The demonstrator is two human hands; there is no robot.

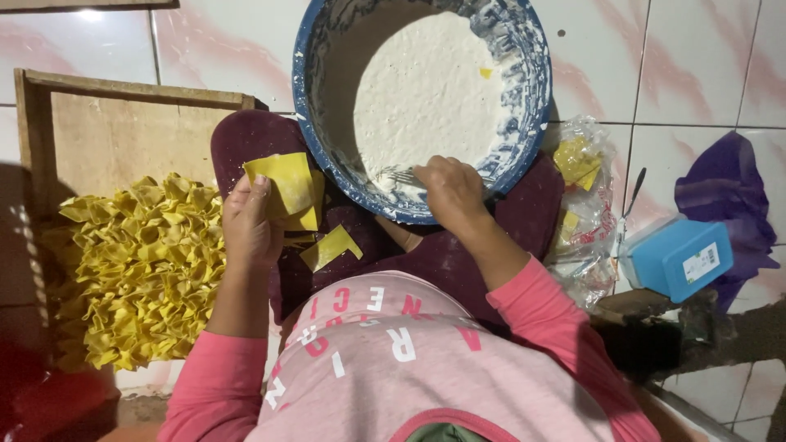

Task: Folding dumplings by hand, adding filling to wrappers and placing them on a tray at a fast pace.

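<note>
My left hand (250,225) holds a small stack of square yellow wrappers (286,188) over my lap. A large blue bowl (524,90) in front of me contains a pale white filling (426,90). At the bowl's near rim my right hand (450,192) grips a fork (401,176), its tines resting in the filling. One loose yellow wrapper (330,246) lies on my dark red lap, below the stack.
A heap of folded yellow dumplings (139,270) lies on a wooden tray (106,131) at my left. At the right are a clear plastic bag with yellow wrappers (585,205), a blue box (681,258) and a purple cloth (729,184) on the tiled floor.
</note>
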